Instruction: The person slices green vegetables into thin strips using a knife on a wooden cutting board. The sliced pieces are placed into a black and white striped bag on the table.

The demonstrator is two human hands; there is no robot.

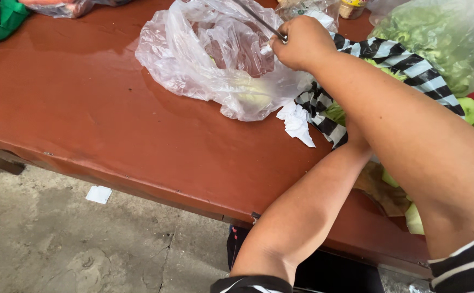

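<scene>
Here, right hand (pixel 302 42) at the far side of the red-brown desk (pixel 96 114), fingers clenched on a thin metal blade (pixel 256 19), over a clear plastic bag (pixel 215 59) of pale greens, left hand hidden behind the right forearm, fingers' state unclear, another bag of green leaves (pixel 438 38) far right, striped black-and-white bag (pixel 389 59) beneath the arm.

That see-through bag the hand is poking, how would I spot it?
Find the reddish-brown table. Near its far edge lies a crumpled clear plastic bag, beside a black-and-white striped bag. The right hand holds a thin metal tool at it; it looks pinkish inside.
</scene>
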